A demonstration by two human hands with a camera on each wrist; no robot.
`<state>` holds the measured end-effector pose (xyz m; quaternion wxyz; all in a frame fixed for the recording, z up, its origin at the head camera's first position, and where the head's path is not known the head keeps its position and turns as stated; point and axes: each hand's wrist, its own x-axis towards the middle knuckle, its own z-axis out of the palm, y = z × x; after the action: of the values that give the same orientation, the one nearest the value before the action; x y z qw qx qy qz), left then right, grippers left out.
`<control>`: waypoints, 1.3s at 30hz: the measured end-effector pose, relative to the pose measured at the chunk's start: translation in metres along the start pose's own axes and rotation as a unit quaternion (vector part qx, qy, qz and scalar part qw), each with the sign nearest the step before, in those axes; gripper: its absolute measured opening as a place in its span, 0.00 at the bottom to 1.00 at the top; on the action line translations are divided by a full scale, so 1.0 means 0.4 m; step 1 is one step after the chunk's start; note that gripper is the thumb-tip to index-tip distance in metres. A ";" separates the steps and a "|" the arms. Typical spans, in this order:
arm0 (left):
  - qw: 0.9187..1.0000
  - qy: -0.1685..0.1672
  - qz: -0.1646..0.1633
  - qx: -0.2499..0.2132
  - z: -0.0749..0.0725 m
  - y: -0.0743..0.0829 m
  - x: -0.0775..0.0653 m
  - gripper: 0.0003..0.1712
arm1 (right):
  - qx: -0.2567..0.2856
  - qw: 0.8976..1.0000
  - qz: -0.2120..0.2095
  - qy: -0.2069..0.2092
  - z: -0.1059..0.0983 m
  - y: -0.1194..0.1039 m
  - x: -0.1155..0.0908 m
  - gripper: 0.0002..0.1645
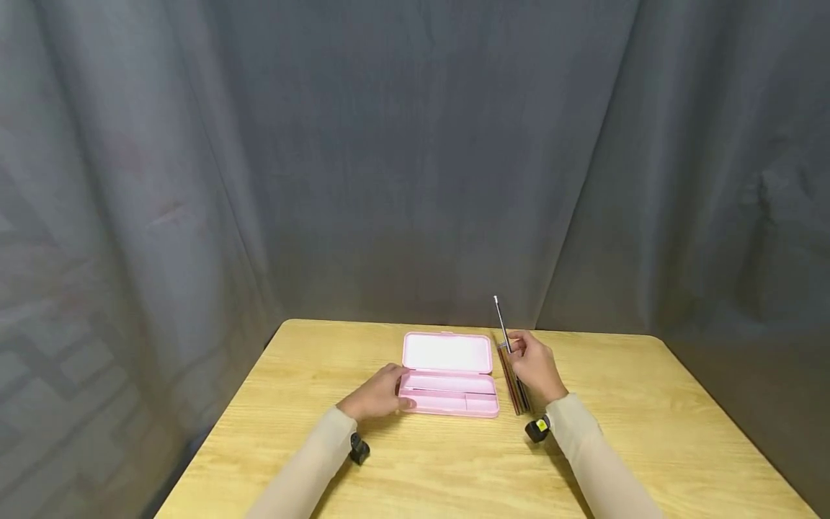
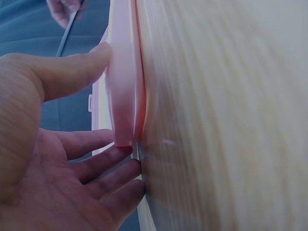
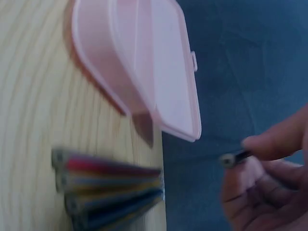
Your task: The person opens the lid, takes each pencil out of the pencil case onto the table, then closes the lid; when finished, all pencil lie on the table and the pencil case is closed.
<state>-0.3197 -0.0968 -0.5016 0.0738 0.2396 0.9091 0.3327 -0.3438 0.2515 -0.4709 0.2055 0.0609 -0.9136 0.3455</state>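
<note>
An open pink pencil case (image 1: 449, 412) lies on the table, its lid (image 1: 447, 352) tipped back toward the curtain. My left hand (image 1: 377, 393) holds the case's left end; in the left wrist view the thumb presses the front wall and the fingers reach round the end. A thin dark line runs lengthwise inside the case. Right of it, my right hand (image 1: 535, 366) pinches a dark pencil (image 1: 501, 317) between thumb and fingers, raised and slanting, with a pale upper tip. Below that hand lies a row of coloured pencils (image 3: 110, 187), partly covered by it in the head view.
The wooden table (image 1: 428, 468) has rounded far corners. Grey curtain (image 1: 415, 166) hangs behind it and along both sides. A small dark camera is strapped at each wrist.
</note>
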 end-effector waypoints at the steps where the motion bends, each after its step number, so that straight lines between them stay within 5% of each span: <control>1: 1.000 -0.001 0.000 0.001 -0.002 0.001 0.000 0.45 | -0.014 1.000 0.008 -0.019 -0.006 0.004 0.001 0.23; 10: 1.000 0.007 0.004 0.006 -0.008 0.008 -0.006 0.44 | -0.076 0.972 0.097 -0.200 -0.055 0.038 -0.001 0.37; 17: 1.000 0.005 0.001 0.009 0.001 0.010 -0.008 0.44 | -0.100 0.960 0.094 -0.243 -0.069 0.056 -0.014 0.34; 24: 1.000 0.000 -0.003 0.007 -0.003 0.024 -0.016 0.45 | -0.064 0.953 0.108 -0.277 -0.069 0.058 -0.034 0.27; 27: 1.000 -0.002 -0.004 0.003 -0.002 0.030 -0.019 0.45 | -0.080 0.960 0.089 -0.254 -0.072 0.053 -0.034 0.26; 31: 1.000 -0.004 -0.004 -0.001 0.003 0.034 -0.023 0.44 | -0.086 0.984 0.043 -0.152 -0.073 0.040 -0.027 0.21; 35: 1.000 -0.006 -0.006 -0.001 0.006 0.035 -0.025 0.44 | -0.012 0.999 0.003 -0.037 -0.060 0.003 -0.028 0.14; 39: 1.000 -0.004 -0.009 0.002 0.008 0.035 -0.025 0.44 | 0.080 0.997 -0.023 0.002 -0.037 -0.047 -0.039 0.17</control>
<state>-0.3048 -0.0908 -0.4953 0.0803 0.2327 0.9115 0.3294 -0.3200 0.2465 -0.4558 0.2100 0.0977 -0.8811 0.4123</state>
